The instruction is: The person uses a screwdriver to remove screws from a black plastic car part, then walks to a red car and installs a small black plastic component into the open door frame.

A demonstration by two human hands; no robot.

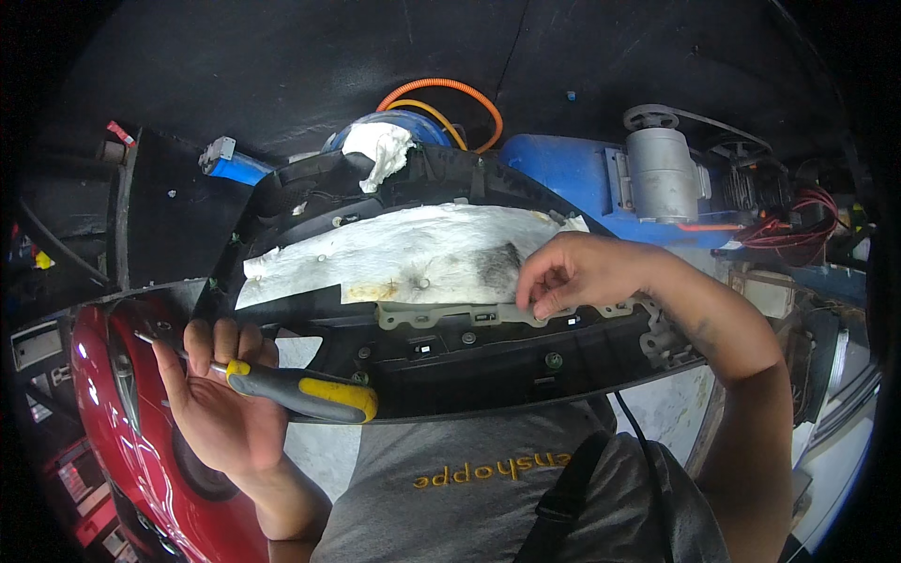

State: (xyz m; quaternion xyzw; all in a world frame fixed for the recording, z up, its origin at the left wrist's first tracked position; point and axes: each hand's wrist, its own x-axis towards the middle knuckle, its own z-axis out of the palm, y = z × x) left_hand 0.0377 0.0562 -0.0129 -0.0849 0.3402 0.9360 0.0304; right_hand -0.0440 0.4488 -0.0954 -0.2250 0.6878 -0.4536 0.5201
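A large black plastic panel (pixel 488 366) lies across the person's lap with its inner side up, close against the grey shirt, which keeps its screws and clips within easy reach of both hands. A grubby white insulating pad (pixel 404 253) covers much of this inner face, with a dark smudge near its right end, and a pale grey bracket (pixel 450 314) runs along just below it. The right hand (pixel 572 274) is curled over the bracket's upper edge, fingertips pinched together on something small there; what it pinches is too small to tell. The left hand (pixel 221 394) is closed around a screwdriver (pixel 300 389) with a black and yellow handle, its metal shaft pointing away to the left, parked off the work rather than applied to a screw. Just beyond that hand sits a glossy red body panel (pixel 103 413). Behind the black panel a wad of white rag (pixel 380 150) rests on a blue drum, an orange hose (pixel 450 98) loops above it, and a blue machine (pixel 572 183) with a grey motor (pixel 662 169) stands to the right
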